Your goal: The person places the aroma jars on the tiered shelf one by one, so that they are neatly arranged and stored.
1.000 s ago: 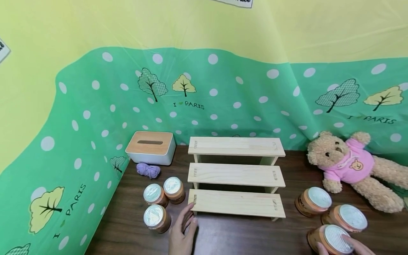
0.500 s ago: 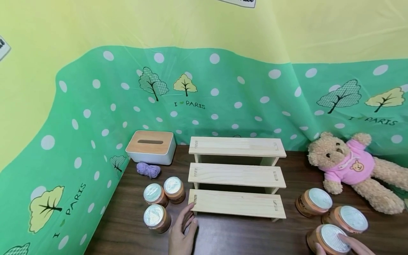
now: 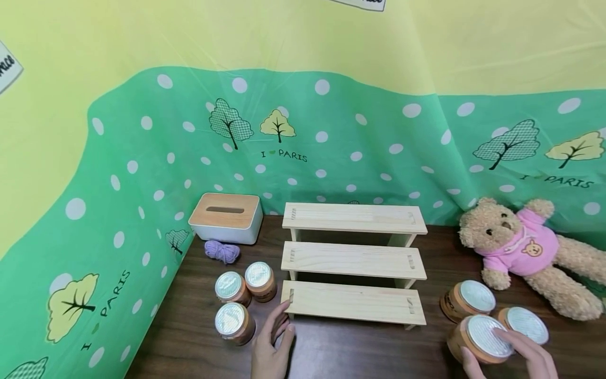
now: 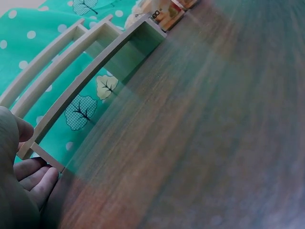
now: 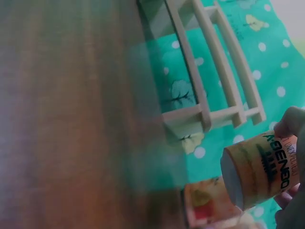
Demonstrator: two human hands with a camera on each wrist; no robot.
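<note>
My right hand [image 3: 527, 353] grips a round orange-brown jar [image 3: 485, 332] with a silver lid, thumb on one side and fingers across its top edge. In the right wrist view the jar [image 5: 257, 169] is raised off the table, its pale base showing and dark lettering on its side. Two similar jars, a left one [image 3: 468, 300] and a right one [image 3: 526, 325], stand just behind it. My left hand [image 3: 270, 350] is at the near left corner of a three-step wooden rack [image 3: 352, 302]. Its index fingertip rests on the lowest step, other fingers beside the rack's leg [image 4: 47, 156].
Three more jars [image 3: 232, 319] stand left of the rack. Behind them lie a purple yarn skein [image 3: 221, 252] and a tissue box [image 3: 226, 218] with a wooden lid. A teddy bear [image 3: 521, 242] in pink leans at the right against a green patterned cloth [image 3: 331, 116].
The right hand has lifted its jar and brought it up and slightly left, so it now overlaps the two jars behind. The left hand has stayed at the rack's corner.
</note>
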